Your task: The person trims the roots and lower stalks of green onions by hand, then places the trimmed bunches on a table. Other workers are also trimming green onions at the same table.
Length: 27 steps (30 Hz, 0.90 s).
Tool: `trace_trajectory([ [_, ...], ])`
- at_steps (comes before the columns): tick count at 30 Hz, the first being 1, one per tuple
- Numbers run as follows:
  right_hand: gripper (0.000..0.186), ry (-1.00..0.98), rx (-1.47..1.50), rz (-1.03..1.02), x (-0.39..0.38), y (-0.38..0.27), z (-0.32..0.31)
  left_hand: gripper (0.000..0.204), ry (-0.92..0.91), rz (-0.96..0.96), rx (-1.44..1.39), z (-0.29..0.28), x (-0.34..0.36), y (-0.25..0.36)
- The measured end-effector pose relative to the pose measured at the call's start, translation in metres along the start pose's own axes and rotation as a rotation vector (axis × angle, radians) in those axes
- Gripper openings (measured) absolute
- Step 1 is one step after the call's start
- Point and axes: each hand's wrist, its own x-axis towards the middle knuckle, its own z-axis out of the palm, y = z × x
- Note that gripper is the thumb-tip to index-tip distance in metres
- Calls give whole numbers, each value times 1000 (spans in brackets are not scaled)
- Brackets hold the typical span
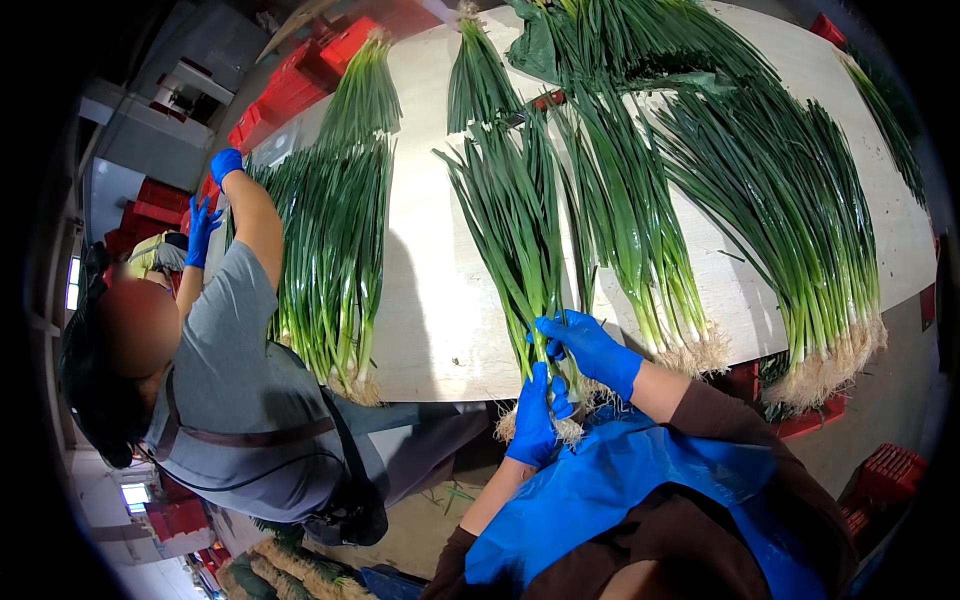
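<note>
A bunch of green onions (pixel 515 230) lies on the white table (pixel 435 340) in front of me, its leaves pointing to the far side and its roots over the near edge. My left hand (pixel 535 425), in a blue glove, is closed round the pale stems just above the roots. Slightly higher on the same stems, my right hand (pixel 592 352), also gloved in blue, has its fingers curled on them. Right beside this bunch lies another bunch of green onions (pixel 650 235), its roots by my right wrist.
A larger pile of green onions (pixel 800 230) covers the table's right side, and more (pixel 640 40) lie at the far side. At left, a co-worker (pixel 240 360) with raised gloved hands stands by another pile (pixel 335 240). Red crates (pixel 290 90) stand beyond the table.
</note>
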Motion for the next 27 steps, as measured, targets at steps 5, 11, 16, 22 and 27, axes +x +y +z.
trace_trajectory([
  [5,31,-46,186,-57,-21,-7,-2,40,-138,-80,-210,7,7,4],
  [11,33,-50,124,-62,-50,-26,-4,46,-282,-165,-273,21,14,12],
  [16,32,-90,35,-77,-58,-22,-19,42,-113,-113,-182,48,11,8],
  [22,34,-49,-109,-49,-76,-43,-19,38,-240,-133,-61,31,27,1],
  [27,31,-98,-145,-35,-56,-30,-26,41,-301,8,420,-7,56,-12],
])
